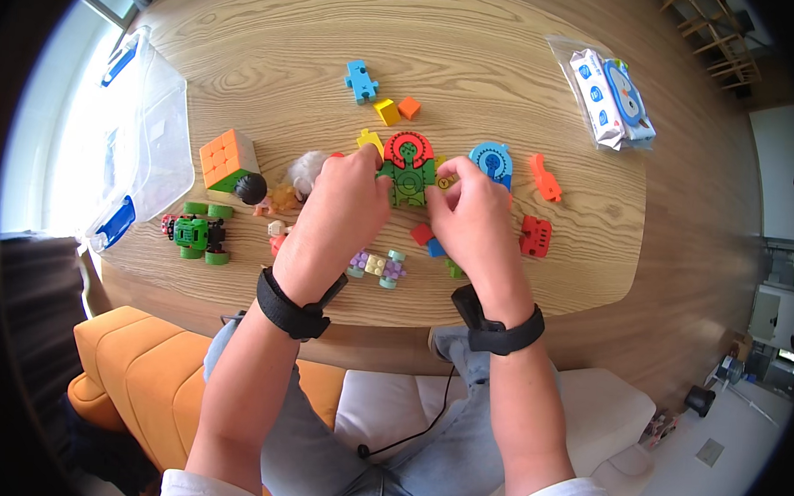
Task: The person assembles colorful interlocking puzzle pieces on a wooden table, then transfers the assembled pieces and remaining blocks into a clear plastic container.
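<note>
a person sits on an orange and white sofa [144, 361] in blue jeans, forearms reaching up from the lower edge over a wooden table [511, 67], a black wristband [292, 310] on the left wrist and another black band [499, 334] on the right. nearest the table's front edge lies a small pastel block car [377, 267], just under the left hand. the left hand [336, 214] is closed with fingers and thumb on the left side of a green and red toy figure [408, 170], which is held upright-facing just above the tabletop at the middle of the table. the right hand [473, 220] pinches a small yellow piece [447, 181] against the figure's right side, its fingers narrowly closed around it. loose red, blue and green blocks [428, 240] lie partly hidden under the right hand, and a red block [535, 235] sits just right of it. to the left stand a green wheeled toy truck [194, 234], a small doll with a black head [251, 188] and a multicoloured puzzle cube [228, 159]; a tuft of white fluff [306, 171] shows beside the left hand's knuckles. a blue round toy piece [492, 161] lies just behind the right hand, with an orange figure piece [546, 177] beyond it. farther off are a yellow cube [387, 112], an orange cube [409, 107] touching it, and a blue jigsaw-shaped block [362, 81]. a clear plastic storage box with blue latches [145, 139] sits at the far left, and a pack of wet wipes in a clear bag [612, 98] at the far right.
</note>
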Action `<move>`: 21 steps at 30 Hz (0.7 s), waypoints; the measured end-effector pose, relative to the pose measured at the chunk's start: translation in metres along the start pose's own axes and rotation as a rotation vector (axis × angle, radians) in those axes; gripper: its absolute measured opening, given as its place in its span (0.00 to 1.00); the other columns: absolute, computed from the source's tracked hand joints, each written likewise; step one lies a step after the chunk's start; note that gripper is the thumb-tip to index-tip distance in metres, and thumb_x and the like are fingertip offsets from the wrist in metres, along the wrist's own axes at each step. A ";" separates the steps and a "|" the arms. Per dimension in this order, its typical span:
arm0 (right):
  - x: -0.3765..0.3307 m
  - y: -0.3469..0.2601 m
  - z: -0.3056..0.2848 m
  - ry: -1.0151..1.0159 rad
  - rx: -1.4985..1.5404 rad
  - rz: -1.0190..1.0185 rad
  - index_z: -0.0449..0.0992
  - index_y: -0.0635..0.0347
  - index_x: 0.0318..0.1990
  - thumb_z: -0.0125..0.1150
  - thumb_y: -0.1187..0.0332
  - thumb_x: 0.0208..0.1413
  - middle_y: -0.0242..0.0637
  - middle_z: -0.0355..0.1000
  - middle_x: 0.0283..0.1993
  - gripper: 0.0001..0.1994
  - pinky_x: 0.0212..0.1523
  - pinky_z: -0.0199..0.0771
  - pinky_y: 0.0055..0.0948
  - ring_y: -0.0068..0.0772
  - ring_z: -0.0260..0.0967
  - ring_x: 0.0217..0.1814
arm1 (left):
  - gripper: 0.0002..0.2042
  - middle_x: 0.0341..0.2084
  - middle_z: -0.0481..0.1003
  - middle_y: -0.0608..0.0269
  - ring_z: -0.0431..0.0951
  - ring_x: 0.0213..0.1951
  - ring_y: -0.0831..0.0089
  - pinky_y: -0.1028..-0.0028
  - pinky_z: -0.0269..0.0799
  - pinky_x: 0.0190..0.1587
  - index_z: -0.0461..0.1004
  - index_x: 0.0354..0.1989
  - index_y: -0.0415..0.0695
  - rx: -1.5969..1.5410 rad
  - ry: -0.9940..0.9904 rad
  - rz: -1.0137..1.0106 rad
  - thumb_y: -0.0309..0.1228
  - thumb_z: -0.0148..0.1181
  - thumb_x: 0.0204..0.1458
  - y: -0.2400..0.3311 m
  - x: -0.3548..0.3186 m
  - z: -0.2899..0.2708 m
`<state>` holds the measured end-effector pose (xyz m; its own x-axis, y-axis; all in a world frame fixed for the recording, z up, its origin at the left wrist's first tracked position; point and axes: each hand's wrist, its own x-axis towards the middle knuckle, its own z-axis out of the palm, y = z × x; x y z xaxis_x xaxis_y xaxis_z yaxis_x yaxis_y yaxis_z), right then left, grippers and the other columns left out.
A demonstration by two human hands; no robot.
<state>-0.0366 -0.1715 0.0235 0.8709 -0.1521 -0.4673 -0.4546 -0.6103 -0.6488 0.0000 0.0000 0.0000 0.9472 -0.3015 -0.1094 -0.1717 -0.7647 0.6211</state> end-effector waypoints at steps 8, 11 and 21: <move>0.015 0.029 0.006 0.174 -0.168 -0.672 0.70 0.54 0.66 0.73 0.72 0.46 0.55 0.60 0.75 0.35 0.74 0.61 0.49 0.61 0.57 0.76 | 0.10 0.25 0.80 0.39 0.83 0.32 0.45 0.55 0.78 0.37 0.77 0.46 0.31 0.039 -0.013 0.126 0.22 0.57 0.58 -0.008 0.000 -0.005; 0.026 0.028 0.014 0.093 -0.159 -0.677 0.68 0.51 0.69 0.75 0.74 0.42 0.53 0.57 0.77 0.41 0.76 0.58 0.50 0.58 0.54 0.79 | 0.10 0.24 0.80 0.41 0.84 0.29 0.48 0.55 0.78 0.35 0.77 0.46 0.31 -0.051 -0.044 0.046 0.21 0.55 0.58 -0.006 0.000 -0.010; 0.042 0.018 0.021 0.122 -0.009 -0.678 0.72 0.56 0.61 0.76 0.75 0.40 0.40 0.71 0.63 0.35 0.67 0.67 0.45 0.48 0.69 0.67 | 0.12 0.22 0.81 0.46 0.80 0.18 0.56 0.61 0.76 0.26 0.76 0.50 0.32 -0.073 -0.075 0.034 0.22 0.54 0.60 -0.004 0.002 -0.017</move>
<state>-0.0122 -0.1725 -0.0207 0.9775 0.1792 0.1117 0.1993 -0.6078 -0.7687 0.0076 0.0121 0.0110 0.9179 -0.3699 -0.1435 -0.1803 -0.7110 0.6797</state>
